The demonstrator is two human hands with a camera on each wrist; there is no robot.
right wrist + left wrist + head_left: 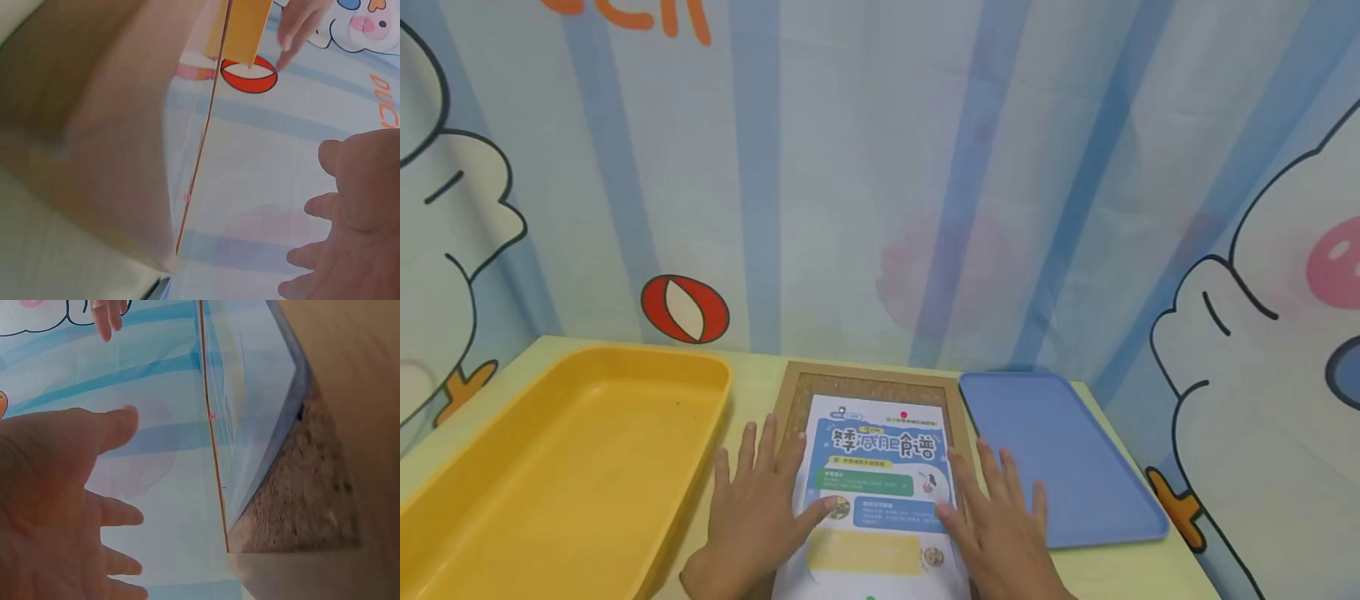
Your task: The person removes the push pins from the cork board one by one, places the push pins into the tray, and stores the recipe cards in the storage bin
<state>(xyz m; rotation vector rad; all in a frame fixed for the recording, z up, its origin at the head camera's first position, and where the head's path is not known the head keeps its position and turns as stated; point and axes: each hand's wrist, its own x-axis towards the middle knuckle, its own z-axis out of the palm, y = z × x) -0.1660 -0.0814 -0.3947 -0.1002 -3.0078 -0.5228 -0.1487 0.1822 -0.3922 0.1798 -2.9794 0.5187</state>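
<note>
A wood-framed cork board (872,369) lies on the table, with a printed sheet (865,467) in blue, green and yellow over its cork. A pink pushpin (904,414) shows near the sheet's top right, and a small green spot at its lower edge. My left hand (748,508) is spread by the sheet's left side; my right hand (1000,525), fingers also spread, is by its right side. Both wrist views show a gap between palm and board. Neither hand holds anything. In the left wrist view, bare cork (300,494) shows beside the sheet.
A deep yellow tray (718,400) stands on the left of the pale yellow table (760,375). On the right lies a flat blue tray (1075,467), close against the board. A striped cartoon curtain (850,208) hangs behind the table.
</note>
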